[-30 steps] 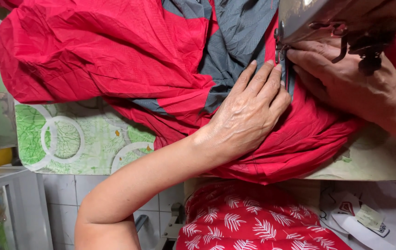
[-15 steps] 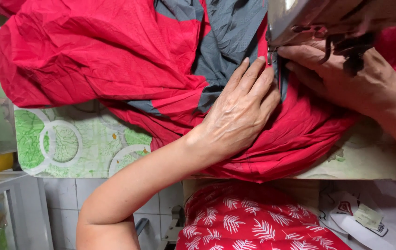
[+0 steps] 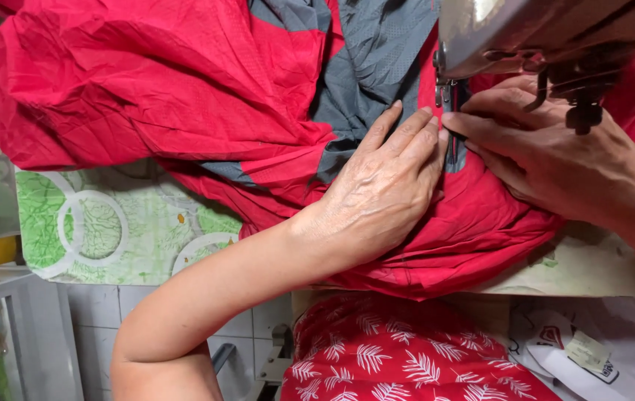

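Observation:
A red and grey garment (image 3: pixel 183 96) lies bunched on the sewing table. My left hand (image 3: pixel 384 189) rests flat on the cloth, fingers together, pressing it down just left of the presser foot (image 3: pixel 447 96). Opposite it, my right hand (image 3: pixel 555 163) presses the fabric from the right, its fingertips touching the seam below the needle. The metal head of the sewing machine (image 3: pixel 548 30) hangs over both hands and hides part of the right one.
A green and white patterned cover (image 3: pixel 109 223) shows on the table under the garment. My lap in red leaf-print cloth (image 3: pixel 406 356) is below. White fabric with a small tag (image 3: pixel 592 349) lies at the lower right. A tiled floor (image 3: pixel 102 312) is at the lower left.
Both hands and the garment sit slightly further left in view than a second ago. The hands keep the same flat hold on the cloth by the needle.

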